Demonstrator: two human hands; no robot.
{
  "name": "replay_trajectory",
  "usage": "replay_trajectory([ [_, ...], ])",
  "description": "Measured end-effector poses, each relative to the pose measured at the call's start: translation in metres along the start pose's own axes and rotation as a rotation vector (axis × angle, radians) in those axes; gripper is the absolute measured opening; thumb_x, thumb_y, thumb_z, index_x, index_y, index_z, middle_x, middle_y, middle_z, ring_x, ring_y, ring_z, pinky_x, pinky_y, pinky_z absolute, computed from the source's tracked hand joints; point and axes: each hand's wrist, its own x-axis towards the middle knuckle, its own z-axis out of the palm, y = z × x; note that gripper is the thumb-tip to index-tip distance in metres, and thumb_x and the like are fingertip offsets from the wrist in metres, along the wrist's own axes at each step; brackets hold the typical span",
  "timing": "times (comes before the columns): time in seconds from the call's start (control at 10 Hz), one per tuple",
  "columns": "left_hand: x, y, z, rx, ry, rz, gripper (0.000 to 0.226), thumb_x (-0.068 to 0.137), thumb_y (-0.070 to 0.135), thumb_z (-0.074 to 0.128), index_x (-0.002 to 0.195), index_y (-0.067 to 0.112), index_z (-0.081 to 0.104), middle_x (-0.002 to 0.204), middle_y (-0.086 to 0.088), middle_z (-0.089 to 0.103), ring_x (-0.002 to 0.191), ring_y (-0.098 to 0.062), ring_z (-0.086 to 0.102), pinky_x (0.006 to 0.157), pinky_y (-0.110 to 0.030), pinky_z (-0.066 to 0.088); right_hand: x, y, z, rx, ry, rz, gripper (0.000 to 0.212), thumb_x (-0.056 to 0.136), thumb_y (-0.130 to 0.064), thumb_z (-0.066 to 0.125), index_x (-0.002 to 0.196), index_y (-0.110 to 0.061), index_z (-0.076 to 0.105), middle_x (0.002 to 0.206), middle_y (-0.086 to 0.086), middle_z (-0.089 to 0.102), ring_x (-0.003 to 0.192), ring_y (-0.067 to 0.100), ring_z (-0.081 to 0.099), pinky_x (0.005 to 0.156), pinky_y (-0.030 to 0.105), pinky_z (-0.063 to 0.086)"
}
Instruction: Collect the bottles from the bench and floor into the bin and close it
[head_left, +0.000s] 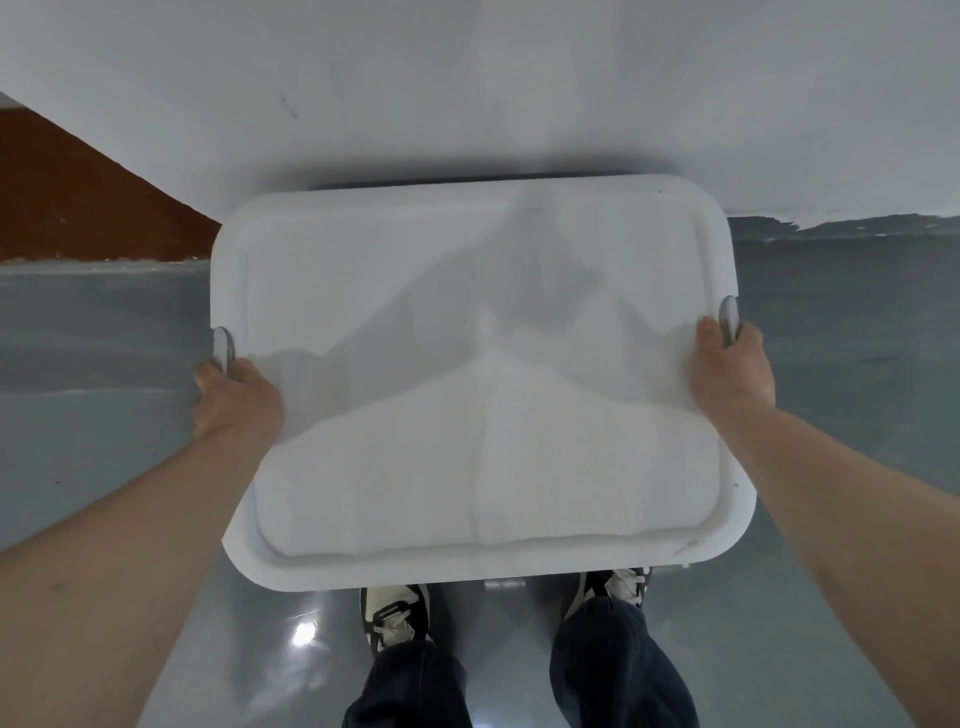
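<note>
A white rectangular bin lid fills the middle of the head view, lying flat over the bin, whose body is hidden beneath it. My left hand grips the lid's left edge beside a grey latch. My right hand grips the right edge, with fingers wrapped over the other grey latch. No bottles are visible; whatever is in the bin is covered by the lid.
A white wall rises right behind the bin. A red-brown panel sits at the far left. The glossy grey floor spreads on both sides. My two shoes stand just in front of the bin.
</note>
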Motion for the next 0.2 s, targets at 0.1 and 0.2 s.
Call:
replay_trajectory([
  [0.1,-0.019,0.006,-0.01,0.032,-0.072,-0.014,0.059,0.098,0.035,0.038,0.147,0.004,0.024,0.147,-0.03,0.033,0.133,-0.046,0.036,0.109,-0.047,0.028,-0.016,-0.011,-0.006,-0.038,-0.014,0.039,0.057,0.098,-0.039,0.037,0.147,-0.013,0.026,0.143,0.023,0.038,0.128,0.042,0.039,0.104,0.049,0.033],
  [0.2,-0.042,0.013,-0.026,0.018,-0.202,0.065,0.068,0.096,0.037,0.048,0.151,0.007,0.02,0.152,-0.025,0.028,0.138,-0.042,0.031,0.112,-0.044,0.025,-0.055,-0.016,-0.02,-0.091,-0.066,-0.012,0.059,0.096,-0.034,0.043,0.149,-0.014,0.025,0.146,0.021,0.033,0.13,0.042,0.036,0.105,0.048,0.032],
])
